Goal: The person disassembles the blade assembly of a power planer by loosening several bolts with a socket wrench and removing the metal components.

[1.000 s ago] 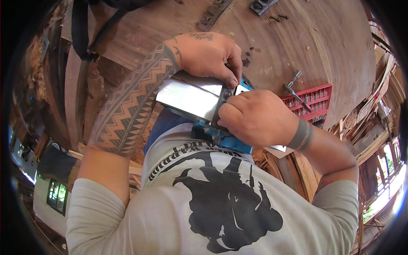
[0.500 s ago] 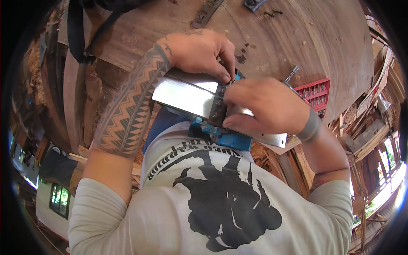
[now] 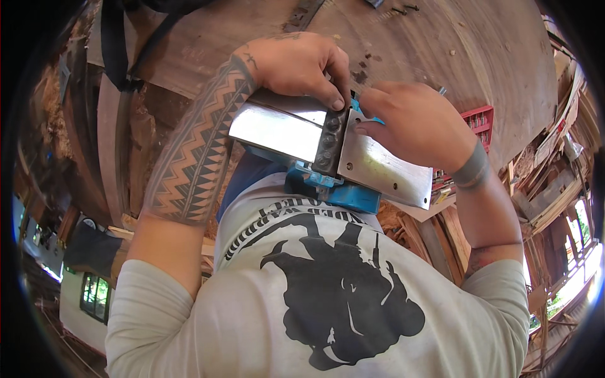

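Note:
An electric hand planer lies upside down across my lap against the table edge, its blue body (image 3: 359, 199) beneath two shiny sole plates, the left plate (image 3: 277, 131) and the right plate (image 3: 384, 167). Between them sits a dark cutter drum (image 3: 328, 148) with a row of bolt heads. My left hand (image 3: 299, 66) is closed, thumb and forefinger pinching at the drum's far end. Curled over the far edge of the right plate, my right hand (image 3: 422, 123) has its thumb resting on the metal; its other fingertips are partly hidden.
A red bit case (image 3: 480, 123) lies right of my right hand, partly covered by it. On the wooden table (image 3: 491, 57) are a dark metal bar (image 3: 305, 14), two screws (image 3: 406, 9) and a black strap (image 3: 116, 50). Wood offcuts (image 3: 561, 189) crowd the floor around.
My right hand has drawn back from the cutter drum, up and to the right, uncovering more of the right plate. My left hand stays at the drum's far end.

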`<state>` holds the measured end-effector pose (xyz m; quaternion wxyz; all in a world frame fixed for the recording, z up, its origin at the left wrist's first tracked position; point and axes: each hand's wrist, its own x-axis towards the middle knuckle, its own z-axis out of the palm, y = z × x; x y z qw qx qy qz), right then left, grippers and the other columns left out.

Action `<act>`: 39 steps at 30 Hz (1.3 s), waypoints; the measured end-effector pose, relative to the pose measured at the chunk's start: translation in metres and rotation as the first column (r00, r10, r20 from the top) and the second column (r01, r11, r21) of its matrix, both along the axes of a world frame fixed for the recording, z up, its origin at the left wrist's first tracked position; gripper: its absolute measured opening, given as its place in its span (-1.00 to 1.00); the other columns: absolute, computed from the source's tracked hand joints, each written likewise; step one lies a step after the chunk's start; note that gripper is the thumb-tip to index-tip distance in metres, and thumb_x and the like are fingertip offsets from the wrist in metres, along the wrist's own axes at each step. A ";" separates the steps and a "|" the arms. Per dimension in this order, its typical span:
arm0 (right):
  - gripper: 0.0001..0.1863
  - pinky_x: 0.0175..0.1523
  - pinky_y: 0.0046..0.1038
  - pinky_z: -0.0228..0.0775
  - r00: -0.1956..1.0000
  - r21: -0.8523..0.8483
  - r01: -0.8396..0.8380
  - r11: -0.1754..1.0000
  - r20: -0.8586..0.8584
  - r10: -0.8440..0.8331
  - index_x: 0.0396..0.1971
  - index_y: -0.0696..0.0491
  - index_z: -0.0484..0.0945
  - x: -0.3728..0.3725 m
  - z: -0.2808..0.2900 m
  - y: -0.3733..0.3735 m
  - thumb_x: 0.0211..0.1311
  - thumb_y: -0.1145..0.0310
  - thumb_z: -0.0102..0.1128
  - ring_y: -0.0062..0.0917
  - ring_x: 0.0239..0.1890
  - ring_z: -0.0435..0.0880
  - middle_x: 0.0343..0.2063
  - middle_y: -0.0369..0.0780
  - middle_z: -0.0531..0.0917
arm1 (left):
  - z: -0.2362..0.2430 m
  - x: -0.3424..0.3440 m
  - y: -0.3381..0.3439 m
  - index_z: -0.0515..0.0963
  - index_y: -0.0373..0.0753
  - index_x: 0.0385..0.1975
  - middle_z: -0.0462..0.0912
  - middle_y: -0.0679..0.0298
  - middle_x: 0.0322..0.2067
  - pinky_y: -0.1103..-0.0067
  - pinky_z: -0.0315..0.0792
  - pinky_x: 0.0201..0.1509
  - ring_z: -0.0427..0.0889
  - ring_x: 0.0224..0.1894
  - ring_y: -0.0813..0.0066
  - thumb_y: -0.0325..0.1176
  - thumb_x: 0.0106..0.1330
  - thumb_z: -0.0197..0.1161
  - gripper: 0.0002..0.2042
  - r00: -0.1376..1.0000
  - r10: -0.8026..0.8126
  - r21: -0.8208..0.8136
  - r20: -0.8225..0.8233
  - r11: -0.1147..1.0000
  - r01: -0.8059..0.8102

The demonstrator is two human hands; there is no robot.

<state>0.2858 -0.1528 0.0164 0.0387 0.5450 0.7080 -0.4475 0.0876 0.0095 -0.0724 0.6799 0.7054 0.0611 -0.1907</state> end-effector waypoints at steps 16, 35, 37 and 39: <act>-0.53 0.05 0.05 0.60 0.823 -0.095 0.323 0.942 0.520 -0.229 -0.11 0.14 0.67 0.088 -0.016 -0.048 0.29 0.05 0.58 0.05 -0.04 0.80 -0.14 0.00 0.81 | 0.005 -0.003 0.000 0.93 -0.15 -0.08 0.69 0.30 -0.24 0.42 0.55 0.00 0.67 -0.12 0.37 -0.28 0.34 0.59 -0.78 0.999 -0.009 -0.030 -0.046 1.000 0.007; -0.71 -0.06 -0.28 0.53 0.822 -0.136 0.310 0.941 -0.460 -0.337 0.04 0.16 0.68 0.022 0.027 0.008 0.49 0.31 0.48 -0.41 -0.19 0.70 -0.28 -0.19 0.68 | 0.002 -0.004 -0.001 0.91 -0.17 -0.09 0.74 0.25 -0.21 0.39 0.58 0.06 0.72 -0.07 0.32 -0.24 0.31 0.59 -0.75 0.999 -0.013 0.011 -0.039 1.000 0.013; -0.63 0.04 -0.12 0.56 0.862 -0.024 0.044 0.999 -0.504 -0.050 0.04 0.10 0.70 0.017 0.029 0.021 0.32 0.32 0.58 -0.05 -0.09 0.71 -0.20 -0.11 0.72 | 0.001 -0.004 -0.002 0.90 -0.19 -0.09 0.75 0.22 -0.19 0.38 0.59 0.05 0.72 -0.08 0.29 -0.23 0.30 0.60 -0.74 1.000 0.000 -0.004 -0.019 1.000 0.000; -0.64 0.03 -0.13 0.51 0.862 0.027 0.005 1.000 -0.506 0.009 0.02 0.11 0.70 0.010 0.024 0.024 0.30 0.33 0.58 -0.08 -0.14 0.68 -0.24 -0.12 0.70 | 0.001 -0.002 0.000 0.91 -0.15 -0.07 0.83 0.19 -0.16 0.35 0.62 0.09 0.79 -0.05 0.25 -0.19 0.31 0.57 -0.73 0.999 -0.021 0.015 -0.037 1.000 0.022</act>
